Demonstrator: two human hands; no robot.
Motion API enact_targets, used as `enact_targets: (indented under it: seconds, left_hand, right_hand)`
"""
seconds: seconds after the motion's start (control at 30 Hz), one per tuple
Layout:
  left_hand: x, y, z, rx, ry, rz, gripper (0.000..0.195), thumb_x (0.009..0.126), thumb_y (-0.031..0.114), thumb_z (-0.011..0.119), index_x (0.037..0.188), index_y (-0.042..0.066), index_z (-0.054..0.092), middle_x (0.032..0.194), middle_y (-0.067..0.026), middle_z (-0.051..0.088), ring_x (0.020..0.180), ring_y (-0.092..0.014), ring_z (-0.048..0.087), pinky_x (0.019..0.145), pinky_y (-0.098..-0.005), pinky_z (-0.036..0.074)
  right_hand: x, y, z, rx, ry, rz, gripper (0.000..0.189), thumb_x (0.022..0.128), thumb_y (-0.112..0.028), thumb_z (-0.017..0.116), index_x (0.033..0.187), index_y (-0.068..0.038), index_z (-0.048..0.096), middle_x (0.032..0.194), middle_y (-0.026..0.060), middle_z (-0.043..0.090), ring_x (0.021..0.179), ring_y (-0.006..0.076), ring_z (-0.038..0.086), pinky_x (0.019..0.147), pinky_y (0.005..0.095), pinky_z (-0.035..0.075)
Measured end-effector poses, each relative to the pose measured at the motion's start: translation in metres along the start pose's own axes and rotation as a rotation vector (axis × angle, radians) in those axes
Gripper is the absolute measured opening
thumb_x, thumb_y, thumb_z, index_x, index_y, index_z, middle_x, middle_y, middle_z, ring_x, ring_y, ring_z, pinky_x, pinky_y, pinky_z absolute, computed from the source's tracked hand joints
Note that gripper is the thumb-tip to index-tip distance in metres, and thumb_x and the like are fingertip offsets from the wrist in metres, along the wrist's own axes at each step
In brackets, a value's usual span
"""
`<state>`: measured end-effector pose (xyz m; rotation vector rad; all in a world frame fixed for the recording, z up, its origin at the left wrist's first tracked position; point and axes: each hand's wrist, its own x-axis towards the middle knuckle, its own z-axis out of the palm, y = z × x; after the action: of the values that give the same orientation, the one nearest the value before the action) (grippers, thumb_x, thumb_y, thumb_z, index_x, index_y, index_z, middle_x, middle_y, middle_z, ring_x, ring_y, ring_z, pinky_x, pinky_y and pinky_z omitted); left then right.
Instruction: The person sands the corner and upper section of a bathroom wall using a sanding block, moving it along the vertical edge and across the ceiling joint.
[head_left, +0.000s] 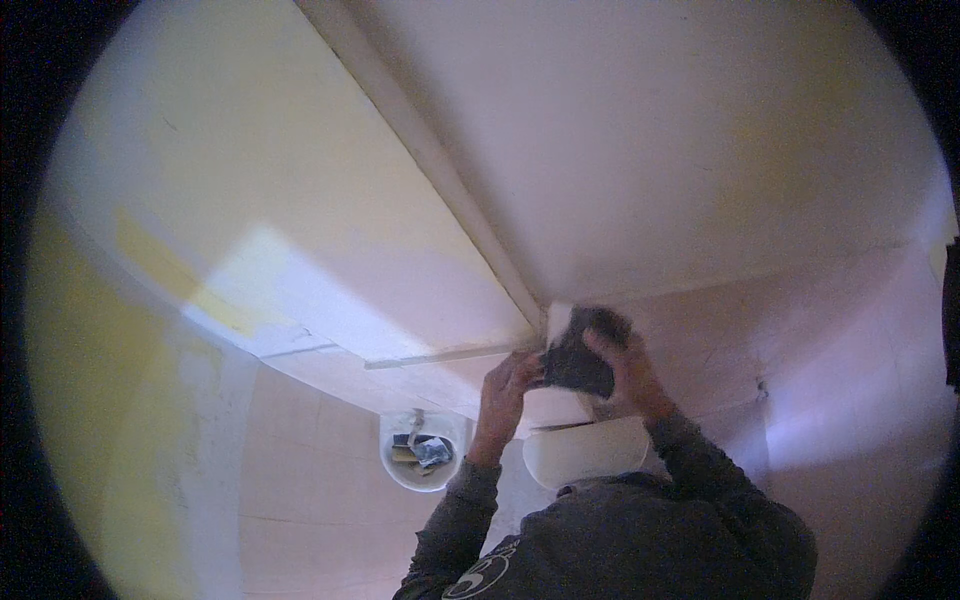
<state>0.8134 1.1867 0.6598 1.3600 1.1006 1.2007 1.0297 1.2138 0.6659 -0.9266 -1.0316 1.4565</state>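
Note:
Both hands meet at a dark, flat, sheet-like object (581, 364), blurred, which has a pale block or pad (559, 321) at its upper left. My right hand (626, 367) grips the dark object from the right, thumb across its face. At its left edge, the fingers of my left hand (514, 382) are closed on it. The pale part is beside the lower end of a long boxed ledge or trim (457, 176), where plastered wall surfaces meet the pinkish tiles. Blur hides what exactly the object is and whether it touches the wall.
A white washbasin (422, 487) with a tap and several loose items in it is at the lower left of my hands. Below them is a toilet with its pale lid (589, 454) down. Yellowish and white plastered wall (247, 150) spans the upper left; pink tiles (315, 450) line the lower wall.

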Motion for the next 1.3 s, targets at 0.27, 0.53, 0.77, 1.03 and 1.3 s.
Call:
enact_targets:
  seconds: [0.27, 0.53, 0.77, 1.03, 1.3]
  left_hand:
    - [0.006, 0.075, -0.028, 0.122, 0.292, 0.275, 0.049, 0.106, 0.033, 0.05, 0.122, -0.011, 0.063, 0.109, -0.0219, 0.072, 0.094, -0.03, 0.072, 0.086, -0.0415, 0.059]
    - [0.012, 0.111, -0.042, 0.236, 0.422, 0.507, 0.043, 0.105, 0.028, 0.049, 0.114, -0.009, 0.068, 0.098, -0.0208, 0.074, 0.084, -0.031, 0.073, 0.082, -0.0398, 0.058]
    - [0.02, 0.118, -0.057, 0.618, 0.561, 0.849, 0.042, 0.107, 0.029, 0.045, 0.124, -0.004, 0.065, 0.13, -0.0225, 0.064, 0.127, -0.036, 0.056, 0.109, -0.0497, 0.041]
    - [0.075, 0.101, -0.058, 1.058, 0.55, 1.088, 0.058, 0.104, 0.049, 0.043, 0.143, 0.007, 0.053, 0.163, -0.0223, 0.03, 0.153, -0.046, 0.014, 0.121, -0.0655, 0.002]
    - [0.086, 0.089, -0.051, 1.143, 0.533, 1.16, 0.052, 0.097, 0.039, 0.055, 0.141, 0.013, 0.057, 0.159, -0.0186, 0.039, 0.153, -0.047, 0.015, 0.119, -0.0692, -0.002]
  right_hand:
    - [0.029, -0.137, -0.002, -0.776, 0.192, -0.73, 0.037, 0.094, -0.024, 0.065, 0.125, -0.003, 0.063, 0.1, 0.0215, 0.073, 0.087, 0.0406, 0.07, 0.078, 0.0466, 0.056]
    - [0.024, -0.069, 0.075, -1.087, 0.174, -0.528, 0.047, 0.09, -0.013, 0.063, 0.135, -0.003, 0.054, 0.105, 0.0237, 0.068, 0.095, 0.0442, 0.065, 0.087, 0.0542, 0.048]
    - [0.018, -0.037, 0.082, -0.699, 0.164, -0.651, 0.046, 0.093, -0.005, 0.061, 0.138, -0.004, 0.052, 0.133, 0.0231, 0.06, 0.116, 0.043, 0.062, 0.094, 0.0484, 0.053]
    - [0.0, -0.032, 0.105, -0.517, 0.159, -0.598, 0.043, 0.102, -0.007, 0.054, 0.145, -0.006, 0.051, 0.15, 0.017, 0.051, 0.138, 0.0362, 0.05, 0.114, 0.0418, 0.039]
    - [0.013, -0.042, 0.1, -0.194, 0.126, -0.54, 0.038, 0.107, -0.016, 0.05, 0.14, 0.001, 0.055, 0.14, 0.0157, 0.061, 0.131, 0.0224, 0.055, 0.114, 0.0379, 0.037]
